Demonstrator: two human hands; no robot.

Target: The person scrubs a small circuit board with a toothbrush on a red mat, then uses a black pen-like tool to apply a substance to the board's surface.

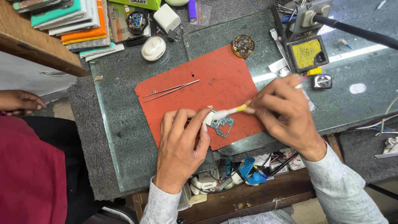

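Under left fingers [203, 120]: circuit board [222, 124].

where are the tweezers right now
In the head view the tweezers lie untouched on the upper left part of the red mat, above the left hand and the circuit board.

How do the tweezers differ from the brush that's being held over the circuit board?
The tweezers lie untouched on the red mat; the brush is gripped in the right hand. The tweezers are bare metal; the brush has a yellow band and white bristles. Both are slim and elongated.
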